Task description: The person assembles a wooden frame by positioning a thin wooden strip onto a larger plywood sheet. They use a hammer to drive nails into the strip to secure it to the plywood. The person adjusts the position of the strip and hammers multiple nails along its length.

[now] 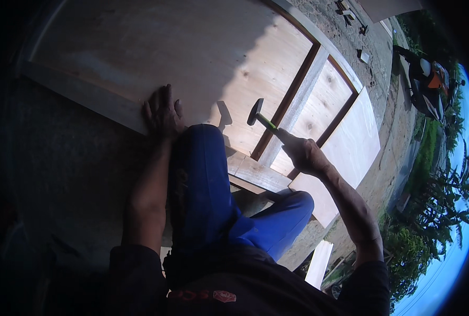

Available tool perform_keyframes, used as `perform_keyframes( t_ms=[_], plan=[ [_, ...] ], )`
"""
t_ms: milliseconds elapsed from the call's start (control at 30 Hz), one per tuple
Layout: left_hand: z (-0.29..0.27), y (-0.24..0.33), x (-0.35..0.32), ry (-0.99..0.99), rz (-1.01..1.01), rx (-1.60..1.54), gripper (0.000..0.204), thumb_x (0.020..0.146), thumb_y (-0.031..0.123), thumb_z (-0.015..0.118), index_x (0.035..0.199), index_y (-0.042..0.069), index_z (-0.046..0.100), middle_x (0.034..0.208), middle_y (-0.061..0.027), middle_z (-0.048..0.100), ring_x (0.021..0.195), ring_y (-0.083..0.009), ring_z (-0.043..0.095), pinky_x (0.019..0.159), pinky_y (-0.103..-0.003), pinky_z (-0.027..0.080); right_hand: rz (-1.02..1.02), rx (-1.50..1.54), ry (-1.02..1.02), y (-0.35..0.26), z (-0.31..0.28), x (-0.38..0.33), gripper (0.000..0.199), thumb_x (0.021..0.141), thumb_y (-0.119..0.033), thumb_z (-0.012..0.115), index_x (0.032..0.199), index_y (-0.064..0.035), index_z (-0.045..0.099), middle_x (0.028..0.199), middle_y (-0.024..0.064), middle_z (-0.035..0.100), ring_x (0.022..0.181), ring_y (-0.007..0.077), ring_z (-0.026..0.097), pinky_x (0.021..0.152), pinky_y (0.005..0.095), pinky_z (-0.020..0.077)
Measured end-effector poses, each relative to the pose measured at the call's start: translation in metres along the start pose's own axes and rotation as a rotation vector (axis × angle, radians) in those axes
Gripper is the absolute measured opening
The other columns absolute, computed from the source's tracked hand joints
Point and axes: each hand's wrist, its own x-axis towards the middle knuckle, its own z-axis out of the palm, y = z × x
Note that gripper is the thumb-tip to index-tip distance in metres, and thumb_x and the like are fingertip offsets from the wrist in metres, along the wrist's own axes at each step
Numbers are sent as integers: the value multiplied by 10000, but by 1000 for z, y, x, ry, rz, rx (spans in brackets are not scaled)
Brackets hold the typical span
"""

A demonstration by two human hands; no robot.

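Observation:
My right hand (pixel 304 152) grips the green handle of a hammer (pixel 256 111), its dark head raised above a wooden panel. The panel is a plywood sheet (pixel 269 63) framed with wooden strips (pixel 297 100); part of it lies in bright sun, the rest in shade. The hammer's shadow falls on the plywood, left of the head. Flat on the panel's near edge rests my left hand (pixel 164 113), fingers spread and holding nothing, beside a frame strip (pixel 87 95). My knee in blue trousers (pixel 200 152) is against the panel's near side.
A loose plywood piece (pixel 353 142) sticks out beyond the frame's right end. Tools (pixel 350 13) and a small block (pixel 363 56) lie on the rough ground at the far right. A motorcycle (pixel 429 81) stands beyond, near bushes (pixel 408 247). A pale board (pixel 319 263) lies behind my right side.

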Motion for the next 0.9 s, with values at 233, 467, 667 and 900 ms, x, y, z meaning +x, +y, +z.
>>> perform_keyframes(
  t_ms=[233, 467, 667, 900],
  plan=[
    [-4, 4, -8, -20, 7, 27, 553, 1022, 363, 481, 1521, 139, 402, 1527, -72, 477, 1459, -258, 363, 1192, -550, 194, 36, 76, -278, 2, 16, -25, 564, 960, -96, 568, 1503, -120, 420, 795, 266, 671, 742, 421, 693, 642, 510, 537],
    [-7, 3, -2, 25, 31, 37, 536, 1024, 377, 484, 1507, 149, 433, 1511, -85, 500, 1437, -276, 396, 1188, -553, 206, 146, 106, 241, -12, 5, -16, 586, 976, -107, 572, 1526, -107, 369, 800, 251, 680, 694, 410, 690, 589, 498, 539],
    [-4, 0, -4, 42, 20, 44, 514, 1018, 384, 503, 1476, 152, 480, 1499, -77, 511, 1426, -268, 408, 1185, -545, 219, 43, -10, 70, -12, -11, -9, 586, 950, -104, 611, 1502, -101, 413, 852, 258, 679, 681, 418, 680, 570, 474, 550],
    [-3, 4, 9, 82, 31, 28, 521, 1012, 389, 515, 1473, 149, 482, 1502, -84, 504, 1412, -273, 421, 1181, -551, 229, 68, -20, -296, -4, 26, -39, 567, 967, -127, 591, 1508, -174, 425, 757, 230, 690, 683, 405, 700, 630, 509, 562]
  ],
)
